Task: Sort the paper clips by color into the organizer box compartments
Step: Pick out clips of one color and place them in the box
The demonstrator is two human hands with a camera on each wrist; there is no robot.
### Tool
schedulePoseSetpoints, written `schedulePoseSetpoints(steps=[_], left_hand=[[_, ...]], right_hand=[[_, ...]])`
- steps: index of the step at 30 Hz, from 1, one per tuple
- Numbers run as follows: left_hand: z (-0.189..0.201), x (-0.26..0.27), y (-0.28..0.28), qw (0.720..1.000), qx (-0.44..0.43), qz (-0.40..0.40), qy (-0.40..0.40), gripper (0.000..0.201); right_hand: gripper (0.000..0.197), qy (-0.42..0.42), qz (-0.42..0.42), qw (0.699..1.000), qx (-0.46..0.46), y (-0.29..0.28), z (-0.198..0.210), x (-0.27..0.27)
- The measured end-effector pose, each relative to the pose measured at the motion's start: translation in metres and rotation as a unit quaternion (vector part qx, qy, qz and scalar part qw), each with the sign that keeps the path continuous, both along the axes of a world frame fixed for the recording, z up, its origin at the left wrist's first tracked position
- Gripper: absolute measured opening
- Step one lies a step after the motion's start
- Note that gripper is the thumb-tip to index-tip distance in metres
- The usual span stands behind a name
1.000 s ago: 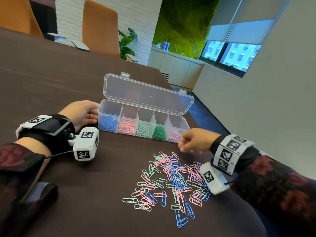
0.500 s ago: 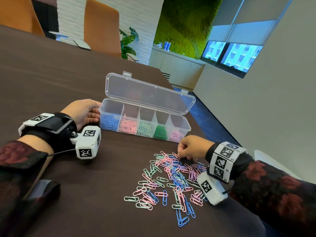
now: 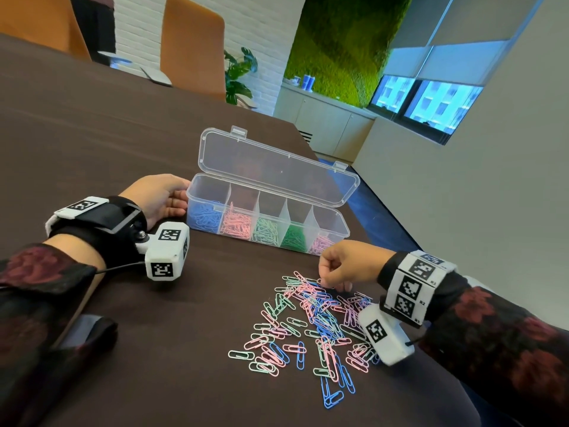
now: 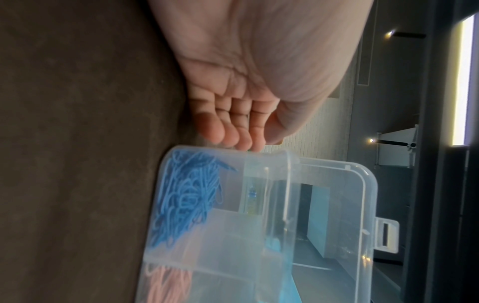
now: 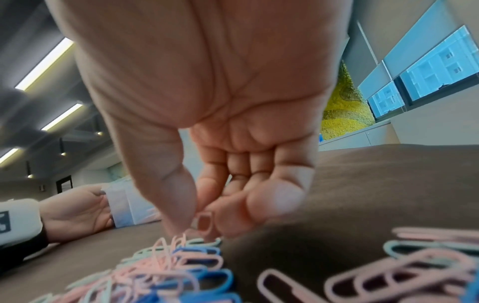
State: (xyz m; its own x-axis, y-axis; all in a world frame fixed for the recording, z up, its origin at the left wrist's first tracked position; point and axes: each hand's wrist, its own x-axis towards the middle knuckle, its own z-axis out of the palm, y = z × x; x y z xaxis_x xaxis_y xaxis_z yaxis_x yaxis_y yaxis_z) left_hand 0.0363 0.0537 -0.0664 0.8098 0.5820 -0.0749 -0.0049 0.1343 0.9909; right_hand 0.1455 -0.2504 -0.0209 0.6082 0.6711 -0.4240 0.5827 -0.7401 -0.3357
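The head view is bright and evenly lit: daylight comes through the windows (image 3: 428, 103) at upper right, tinted blue. The dark table (image 3: 92, 143) takes a soft sheen at its far side and shadows on it are faint. Straight lines bow toward the edges, as a wide lens gives.

The left wrist view is soft throughout; the left hand (image 4: 249, 82) and the organizer box (image 4: 259, 215) are blurred, and a window strip at the right edge is blown out white.

In the right wrist view the right hand (image 5: 207, 123) is fairly sharp, while the paper clips (image 5: 181, 266) nearest the lens smear out of focus. Ceiling light strips (image 5: 46, 63) glare at upper left.
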Motion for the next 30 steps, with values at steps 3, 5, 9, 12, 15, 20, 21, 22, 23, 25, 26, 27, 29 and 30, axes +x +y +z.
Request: schedulePoseSetpoints(steps=[3,5,9,12,15,20,21,22,23,25,26,27,29,30], left_hand=[[-0.001,0.0,0.0,1.0,0.004,-0.001,0.0,0.011],[-0.001,0.0,-0.001,1.0,0.002,-0.001,-0.001,0.011],[-0.001,0.0,-0.001,1.0,0.002,0.001,-0.005,0.012],[-0.001,0.0,0.0,1.0,-0.001,0.001,-0.004,0.012],[-0.001,0.0,0.0,1.0,-0.004,0.0,-0.006,0.013],[-0.001,0.0,0.0,1.0,0.001,-0.004,-0.006,0.012],[-0.001,0.0,0.0,1.0,0.002,-0.005,-0.006,0.012],[-0.001,0.0,-0.001,1.0,0.003,-0.005,-0.006,0.013],[-0.001,0.0,-0.001,1.0,0.004,-0.005,-0.006,0.013],[-0.001,0.0,0.0,1.0,0.005,-0.005,-0.005,0.013],[-0.002,0.0,0.0,1.0,0.005,-0.004,-0.004,0.013],[-0.002,0.0,0.0,1.0,0.005,-0.004,-0.004,0.013],[-0.002,-0.001,0.0,1.0,0.005,-0.003,-0.004,0.013],[-0.002,-0.001,0.001,1.0,0.005,-0.003,-0.004,0.013]], right_hand=[[0.016,-0.018,0.016,0.999,-0.024,0.003,-0.007,-0.003],[0.018,-0.043,0.027,0.998,-0.042,0.004,-0.012,-0.004],[0.017,-0.053,0.038,0.997,-0.041,0.003,-0.013,-0.005],[0.018,-0.04,0.035,0.998,-0.035,0.001,-0.012,-0.004],[0.017,-0.013,0.009,1.0,-0.007,-0.003,-0.009,-0.002],[0.022,0.08,-0.042,0.991,0.103,-0.008,-0.006,0.003],[0.022,0.097,-0.047,0.986,0.124,-0.009,-0.005,0.004],[0.023,0.112,-0.05,0.982,0.14,-0.01,-0.005,0.005],[0.022,0.125,-0.053,0.979,0.151,-0.011,-0.005,0.007],[0.02,0.151,-0.059,0.973,0.163,-0.011,-0.005,0.009],[0.02,0.16,-0.062,0.971,0.164,-0.011,-0.005,0.009],[0.02,0.164,-0.065,0.971,0.16,-0.012,-0.006,0.01],[0.02,0.162,-0.073,0.973,0.149,-0.014,-0.009,0.01],[0.02,0.158,-0.077,0.974,0.142,-0.015,-0.01,0.01]])
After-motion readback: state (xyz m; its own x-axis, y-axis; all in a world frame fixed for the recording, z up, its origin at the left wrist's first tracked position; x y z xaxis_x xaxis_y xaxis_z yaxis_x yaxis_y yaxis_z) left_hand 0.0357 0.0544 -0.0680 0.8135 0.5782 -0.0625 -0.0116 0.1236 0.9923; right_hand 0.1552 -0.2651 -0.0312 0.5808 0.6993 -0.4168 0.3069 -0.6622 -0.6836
